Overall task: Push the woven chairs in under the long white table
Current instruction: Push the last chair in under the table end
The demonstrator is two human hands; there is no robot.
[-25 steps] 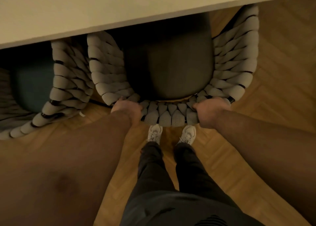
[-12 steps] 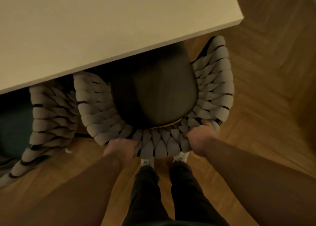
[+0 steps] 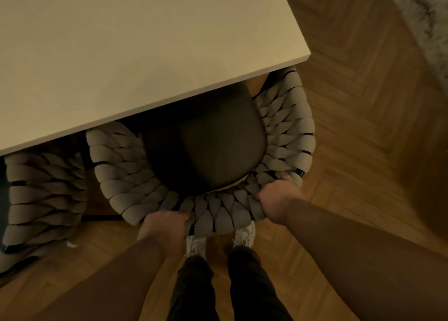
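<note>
A woven chair (image 3: 126,172) with thick grey braided bands and a dark seat cushion (image 3: 206,146) stands directly in front of me, its front part under the long white table (image 3: 135,44). My left hand (image 3: 164,228) grips the back rim at its lower left. My right hand (image 3: 276,199) grips the same rim at the right. A second woven chair (image 3: 41,199) sits to the left, also partly beneath the tabletop.
The table's corner (image 3: 308,53) ends at upper right, above the held chair's right arm. Herringbone wood floor (image 3: 363,131) spreads to the right. A grey rug edge (image 3: 426,17) shows at top right. My white shoes (image 3: 244,235) stand just behind the chair.
The chair has slid further beneath the table, with more of its seat covered by the tabletop. Both hands kept their grip on the back rim. My view has tilted up and over the table.
</note>
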